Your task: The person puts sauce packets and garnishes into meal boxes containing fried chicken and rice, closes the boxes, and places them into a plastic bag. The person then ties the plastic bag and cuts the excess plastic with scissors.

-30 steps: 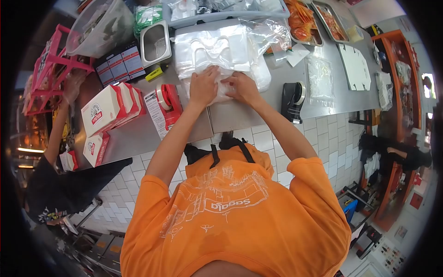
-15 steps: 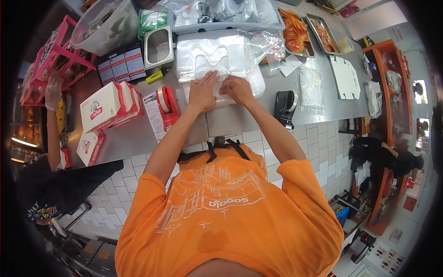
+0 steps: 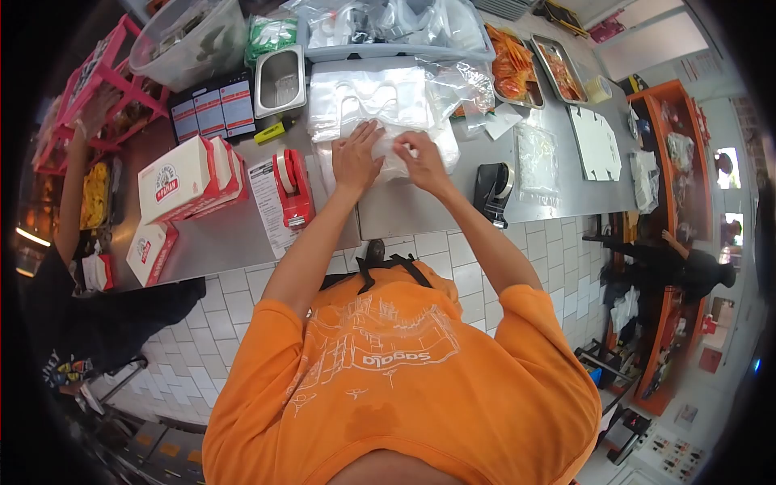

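Note:
A stack of white and clear plastic bags (image 3: 368, 85) with cut-out handles lies on the steel counter in front of me. My left hand (image 3: 358, 158) rests flat on the lower part of the stack, fingers stretched out. Beside it, my right hand (image 3: 422, 164) is closed in a pinch at the thin plastic of a bag; the exact grip is hard to see. A red tape dispenser (image 3: 293, 190) stands left of my hands, on a printed paper slip (image 3: 263, 194). To the right is a black tape dispenser (image 3: 491, 194).
White-and-red food boxes (image 3: 182, 182), a tablet (image 3: 214, 111) and a steel container (image 3: 280, 81) stand left. A blue-grey bin (image 3: 396, 52) sits behind the bags. At right are trays of orange-red food (image 3: 559, 71) and a clear packet (image 3: 537, 162). A co-worker's arm (image 3: 74, 186) reaches toward a pink rack (image 3: 97, 69).
My right hand has lifted slightly and its fingers have curled into a tighter pinch. My left hand has stayed on the bags. At left, the co-worker's hand has moved farther up the pink rack.

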The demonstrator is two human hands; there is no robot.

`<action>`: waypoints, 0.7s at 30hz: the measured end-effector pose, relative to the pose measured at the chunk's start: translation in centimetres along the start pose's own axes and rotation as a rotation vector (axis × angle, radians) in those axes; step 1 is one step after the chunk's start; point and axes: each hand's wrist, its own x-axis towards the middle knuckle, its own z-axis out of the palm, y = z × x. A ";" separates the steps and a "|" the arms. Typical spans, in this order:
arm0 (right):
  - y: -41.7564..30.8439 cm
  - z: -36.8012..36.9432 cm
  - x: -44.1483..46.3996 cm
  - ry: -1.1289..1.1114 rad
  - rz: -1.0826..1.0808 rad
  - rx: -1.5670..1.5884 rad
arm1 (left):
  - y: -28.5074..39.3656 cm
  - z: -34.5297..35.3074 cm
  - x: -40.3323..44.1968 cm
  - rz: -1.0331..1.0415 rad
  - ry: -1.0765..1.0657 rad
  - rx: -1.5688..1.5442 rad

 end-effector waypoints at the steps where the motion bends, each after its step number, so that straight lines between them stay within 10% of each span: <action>1: -1.4 -2.1 -0.5 0.003 0.114 0.139 | -0.3 0.5 0.2 0.002 0.066 -0.023; 4: -10.6 -11.5 -2.7 0.327 0.420 -0.027 | -2.0 3.2 0.3 0.015 0.124 0.094; 7: -15.7 -22.1 -5.9 1.028 0.306 0.600 | -1.8 3.8 0.1 0.006 0.072 0.012; 10: -18.9 -24.3 -8.1 1.105 0.200 0.427 | 5.4 -2.5 -0.3 -0.160 -0.244 -0.101; 14: -20.0 -23.4 -11.8 0.795 0.294 0.659 | 14.9 -7.7 -2.3 0.362 -0.067 -0.670; 16: -18.0 -24.1 -12.8 0.695 0.221 0.776 | 15.6 -4.3 -2.8 0.474 -0.466 -0.719; 20: -16.6 -27.7 -12.8 0.761 0.196 0.745 | 11.8 -9.6 -4.3 0.104 -1.136 -1.072; 21: -16.3 -27.9 -12.3 0.786 0.220 0.715 | 8.6 -10.2 -6.5 -0.105 -0.943 -1.436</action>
